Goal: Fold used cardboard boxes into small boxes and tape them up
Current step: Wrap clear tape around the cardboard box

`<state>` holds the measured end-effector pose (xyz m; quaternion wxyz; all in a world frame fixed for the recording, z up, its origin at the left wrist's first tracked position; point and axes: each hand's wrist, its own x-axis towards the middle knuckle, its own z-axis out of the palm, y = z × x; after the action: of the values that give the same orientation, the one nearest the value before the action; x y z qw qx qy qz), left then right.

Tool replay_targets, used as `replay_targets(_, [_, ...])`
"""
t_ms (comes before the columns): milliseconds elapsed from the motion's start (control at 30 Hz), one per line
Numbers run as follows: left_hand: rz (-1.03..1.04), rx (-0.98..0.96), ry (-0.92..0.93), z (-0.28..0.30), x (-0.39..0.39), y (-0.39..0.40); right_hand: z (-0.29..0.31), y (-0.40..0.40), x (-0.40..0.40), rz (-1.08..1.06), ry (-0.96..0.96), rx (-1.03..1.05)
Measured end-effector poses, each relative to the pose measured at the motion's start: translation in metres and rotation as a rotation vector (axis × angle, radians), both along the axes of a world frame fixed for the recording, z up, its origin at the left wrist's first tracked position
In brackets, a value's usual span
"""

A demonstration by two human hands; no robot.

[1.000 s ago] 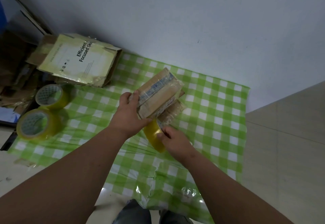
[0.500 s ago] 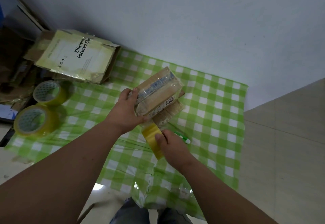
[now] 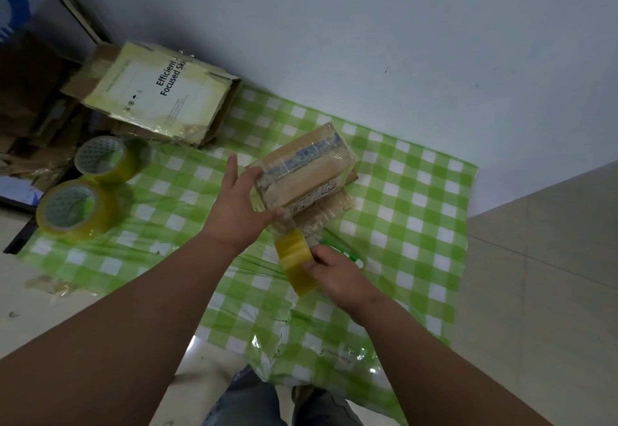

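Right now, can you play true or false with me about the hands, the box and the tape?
1. The right hand grips a tape roll. True.
2. The left hand lies flat on the cloth. False: it steadies the box.
3. Two spare rolls sit left of the box. True.
4. The cloth is red. False: green and white checks.

Bare arms, jeans down below

No sleeves showing on either forearm, nothing on the left hand or right hand; grey-blue denim trousers at bottom edge.
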<state>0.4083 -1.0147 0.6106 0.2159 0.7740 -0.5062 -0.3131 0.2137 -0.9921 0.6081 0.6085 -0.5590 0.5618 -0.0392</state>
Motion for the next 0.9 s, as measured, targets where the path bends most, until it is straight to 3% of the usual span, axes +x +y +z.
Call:
replay_targets(167, [0.237, -0.071, 0.103, 0.003, -0.017, 0.016, 0.003, -0.007, -0.011, -0.116, 0.02, 0.012])
replay_targets(333, [0.424, 0.242, 0.416, -0.005, -0.036, 0.038, -0.01, -0.02, -0.025, -0.202, 0.135, -0.11])
replay_targets(433, [0.481, 0.294, 0.607, -0.011, -0.044, 0.048, -0.027, -0.028, -0.034, -0.1, 0.303, -0.232])
replay_targets(633, [0.588, 0.264, 0.797, -0.011, -0.045, 0.047, -0.047, -0.035, -0.042, 0.256, 0.648, -0.341])
replay_targets(767, [0.635, 0.277, 0.9, -0.012, -0.047, 0.047, -0.052, -0.035, -0.041, 0.425, 0.746, -0.465])
replay_targets(900, [0.679, 0.276, 0.989, -0.013, -0.048, 0.047, -0.049, -0.039, -0.042, 0.494, 0.734, -0.456])
